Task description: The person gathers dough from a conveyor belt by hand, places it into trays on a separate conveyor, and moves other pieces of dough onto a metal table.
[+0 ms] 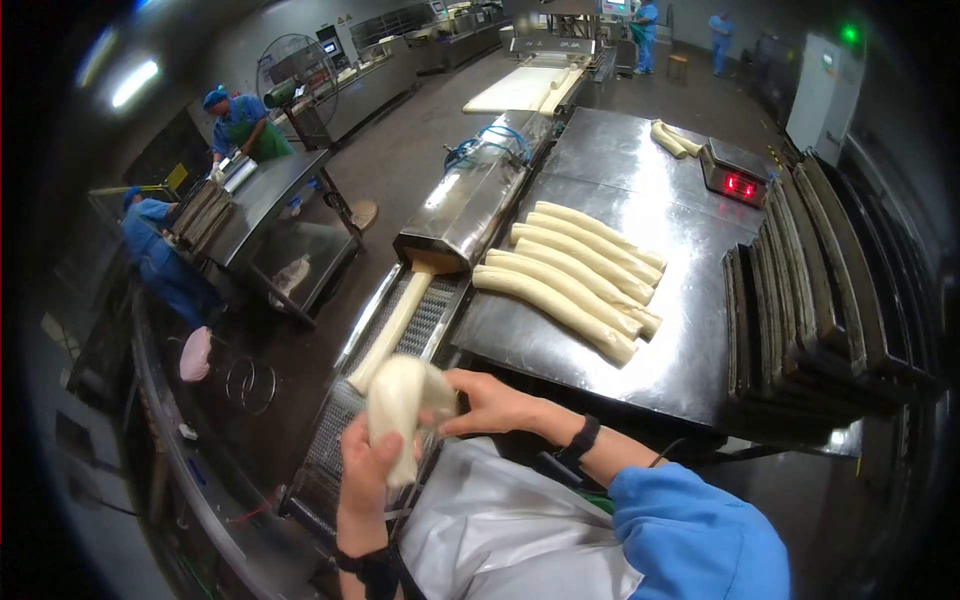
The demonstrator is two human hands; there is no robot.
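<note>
A folded length of pale dough (395, 400) hangs between my hands above the near end of a mesh conveyor (330, 455). My left hand (368, 455) is closed around its lower left part. On the right side, my right hand (490, 402) grips the same dough, its fingertips partly hidden behind it. Another long dough strip (398, 325) lies on the conveyor, coming out from under a metal housing (470, 200); its near end is close to the held piece. Several dough rolls (565, 285) lie side by side on the steel table (690, 330) to my right.
Dark upright trays (800, 280) stand packed along the table's right side. A scale (735, 170) with red digits and more dough pieces (675, 138) sit at the far end. Two co-workers (245, 125) are at a side table (265, 205) on the left; others stand far back.
</note>
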